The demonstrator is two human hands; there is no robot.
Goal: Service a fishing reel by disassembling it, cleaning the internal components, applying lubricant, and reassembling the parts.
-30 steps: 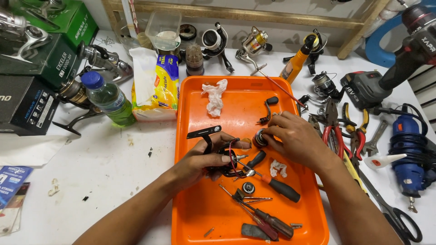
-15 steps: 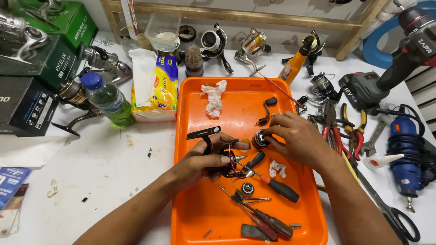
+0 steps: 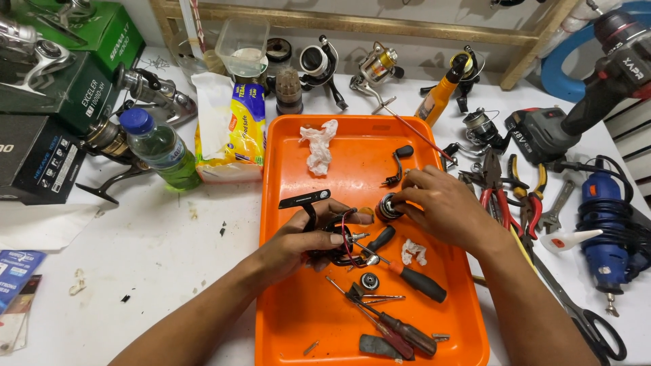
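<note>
Over an orange tray point(image 3: 298, 156) my left hand point(image 3: 305, 240) grips a black fishing reel body point(image 3: 336, 244) with a red trim, its handle point(image 3: 305, 200) sticking up to the left. My right hand point(image 3: 441, 207) holds a small round dark spool part point(image 3: 388, 207) at its fingertips, just right of the reel body. A curved black crank piece point(image 3: 400, 163) lies on the tray behind my right hand. In front of the hands lie a black-handled screwdriver point(image 3: 413, 278), a small bearing point(image 3: 369, 281) and a bit of white tissue point(image 3: 412, 252).
Crumpled tissue point(image 3: 319, 146) lies at the tray's back. Several screwdrivers point(image 3: 397, 329) sit at its front. Pliers point(image 3: 505, 193), a wrench, a blue rotary tool point(image 3: 603, 230) and a cordless drill point(image 3: 583, 102) crowd the right. A water bottle point(image 3: 159, 146), boxes and spare reels stand left and behind.
Both hands stay almost where they were over the tray. My right fingers have shifted slightly on the round part.
</note>
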